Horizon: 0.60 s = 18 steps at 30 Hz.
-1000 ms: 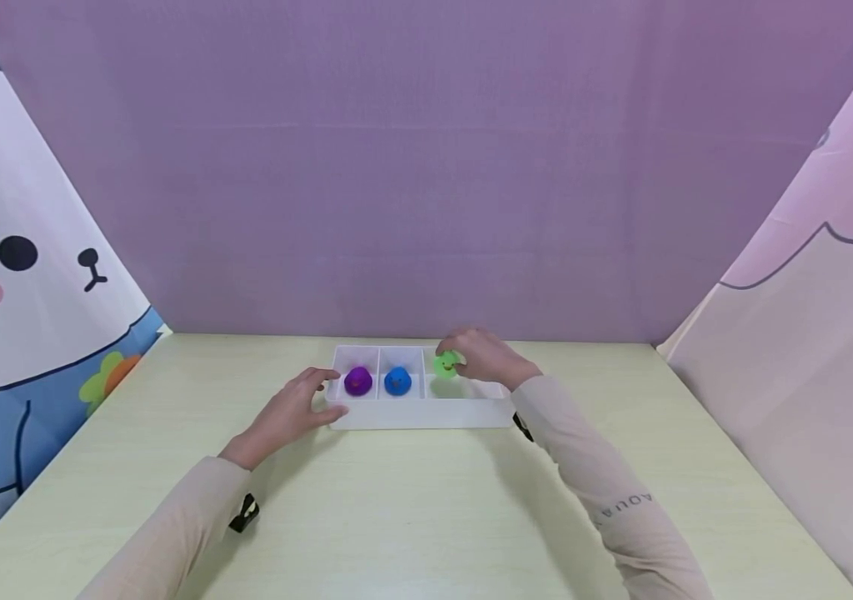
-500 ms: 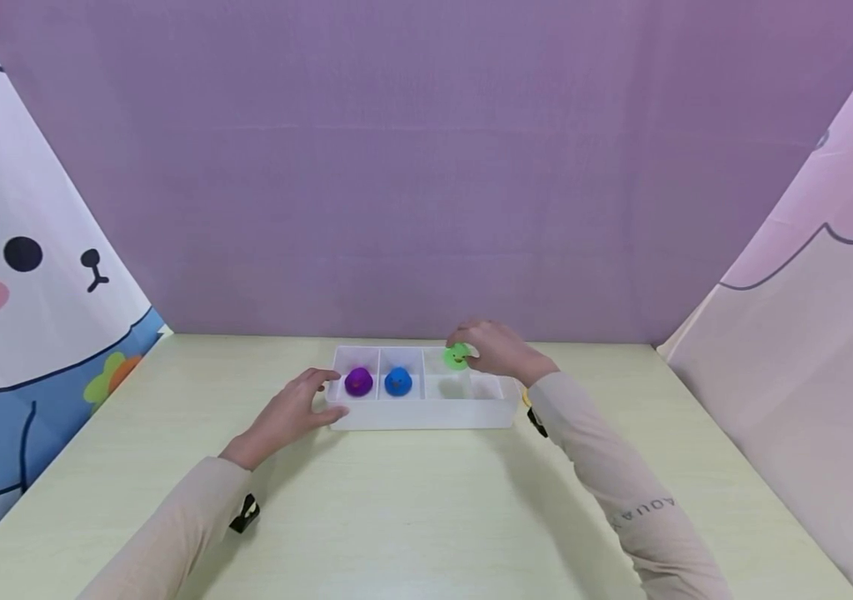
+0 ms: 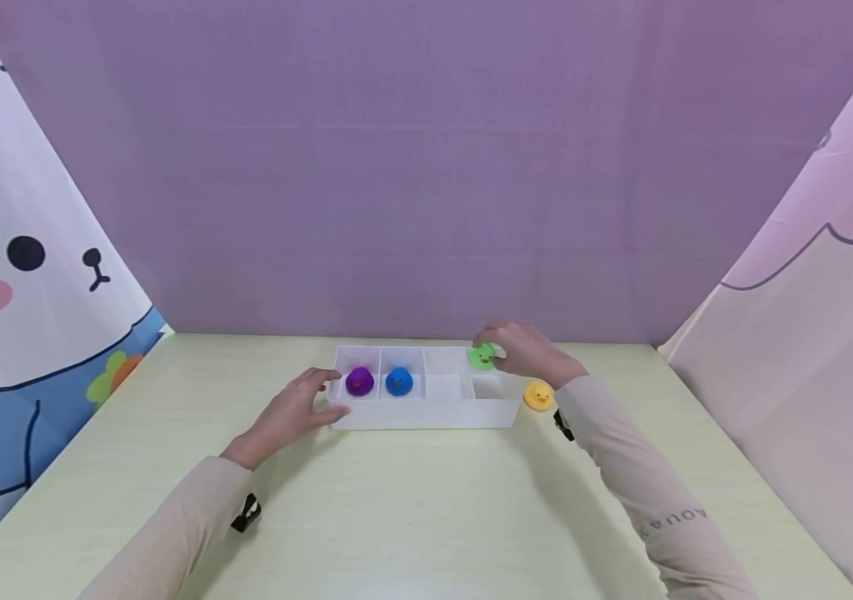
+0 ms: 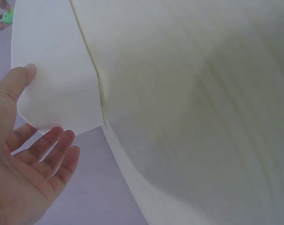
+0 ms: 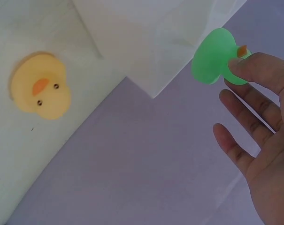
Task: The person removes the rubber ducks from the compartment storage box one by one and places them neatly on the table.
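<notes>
A white compartment box stands on the table, a purple rubber duck in its leftmost compartment and a blue rubber duck in the one beside it. My left hand holds the box's left end, with the thumb on the front wall and the fingers around the end. Over the rightmost compartment, my right hand pinches a green rubber duck by its head between thumb and fingers. Just right of the box sits a yellow rubber duck, also visible in the right wrist view.
The pale wooden table extends in front of the box. A purple cloth backdrop rises close behind it. Printed cartoon curtains hang at both sides.
My right hand has carried the green duck rightward, from the third compartment to over the rightmost one. The yellow duck has come into full view. My left hand stays in place.
</notes>
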Tool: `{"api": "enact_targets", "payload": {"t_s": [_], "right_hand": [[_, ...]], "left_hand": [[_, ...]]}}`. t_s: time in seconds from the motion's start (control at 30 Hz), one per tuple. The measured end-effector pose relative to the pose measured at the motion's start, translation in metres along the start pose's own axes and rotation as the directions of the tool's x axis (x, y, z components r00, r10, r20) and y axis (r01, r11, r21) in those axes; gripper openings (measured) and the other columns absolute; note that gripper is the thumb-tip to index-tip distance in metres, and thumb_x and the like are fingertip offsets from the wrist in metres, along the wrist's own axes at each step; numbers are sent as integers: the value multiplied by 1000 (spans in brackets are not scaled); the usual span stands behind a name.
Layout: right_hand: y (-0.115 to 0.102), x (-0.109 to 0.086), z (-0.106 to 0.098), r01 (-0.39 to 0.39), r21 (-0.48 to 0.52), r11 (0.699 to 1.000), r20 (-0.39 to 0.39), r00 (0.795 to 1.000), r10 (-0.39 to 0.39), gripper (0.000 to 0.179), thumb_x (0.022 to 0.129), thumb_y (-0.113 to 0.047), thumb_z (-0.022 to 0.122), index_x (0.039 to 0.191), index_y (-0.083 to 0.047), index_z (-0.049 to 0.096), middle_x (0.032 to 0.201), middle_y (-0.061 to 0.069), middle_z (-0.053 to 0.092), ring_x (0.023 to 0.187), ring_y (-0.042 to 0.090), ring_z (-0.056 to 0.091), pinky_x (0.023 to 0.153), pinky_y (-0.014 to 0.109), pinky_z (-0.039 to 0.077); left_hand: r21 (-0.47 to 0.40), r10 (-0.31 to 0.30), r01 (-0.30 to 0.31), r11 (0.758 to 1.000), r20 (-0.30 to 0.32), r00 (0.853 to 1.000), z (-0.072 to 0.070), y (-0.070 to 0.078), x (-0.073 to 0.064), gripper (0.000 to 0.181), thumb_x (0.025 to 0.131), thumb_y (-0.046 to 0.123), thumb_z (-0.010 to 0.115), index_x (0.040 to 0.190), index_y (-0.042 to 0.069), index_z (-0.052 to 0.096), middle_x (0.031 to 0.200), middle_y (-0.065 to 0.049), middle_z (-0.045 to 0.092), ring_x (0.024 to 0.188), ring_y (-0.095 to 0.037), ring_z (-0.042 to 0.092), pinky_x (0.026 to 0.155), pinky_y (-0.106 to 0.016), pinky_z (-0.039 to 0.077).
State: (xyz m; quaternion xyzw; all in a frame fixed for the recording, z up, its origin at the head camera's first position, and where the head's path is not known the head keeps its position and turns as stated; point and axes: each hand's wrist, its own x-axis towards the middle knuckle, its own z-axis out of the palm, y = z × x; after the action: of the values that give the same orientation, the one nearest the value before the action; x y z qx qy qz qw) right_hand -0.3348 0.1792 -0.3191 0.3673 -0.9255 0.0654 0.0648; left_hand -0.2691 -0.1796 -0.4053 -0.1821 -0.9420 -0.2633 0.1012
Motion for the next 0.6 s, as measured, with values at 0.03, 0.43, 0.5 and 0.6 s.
{"api": "enact_targets", "payload": {"t_s": [0.03,0.43,0.5,0.6], "right_hand": [[2,-2,0,-3,2,1000,-2,1000,3,31,77,-2,68,106,-12,67,110,3,63,102,23,59,86,41,50],[25,-28,-2,-47,-43,998,-26,999,46,31,74,-1,70,102,-11,67,108,5,64,101,25,59,81,43,51],[29,-33,-2,-50,-47,998,-35,998,48,31,73,0,70,102,-10,68,107,5,64,100,24,59,81,43,51],[35,-40,-3,-55,-49,997,-42,998,53,30,73,0,70,101,-9,68,105,6,65,98,25,60,81,44,51]], "left_hand": [[-1,0,0,1000,1,1000,0,0,0,61,80,38,68,126,4,49,123,-14,53,104,-31,57,84,-45,51],[0,6,-6,1000,-2,1000,0,1,-1,60,79,38,69,125,4,50,123,-14,53,104,-31,58,84,-45,50],[-4,2,-2,1000,1,1000,0,1,-1,60,79,38,69,125,4,50,123,-14,53,104,-31,58,84,-45,50],[-4,3,-3,1000,2,1000,0,1,-1,60,80,38,69,125,4,49,123,-15,53,104,-31,58,84,-45,50]]}}
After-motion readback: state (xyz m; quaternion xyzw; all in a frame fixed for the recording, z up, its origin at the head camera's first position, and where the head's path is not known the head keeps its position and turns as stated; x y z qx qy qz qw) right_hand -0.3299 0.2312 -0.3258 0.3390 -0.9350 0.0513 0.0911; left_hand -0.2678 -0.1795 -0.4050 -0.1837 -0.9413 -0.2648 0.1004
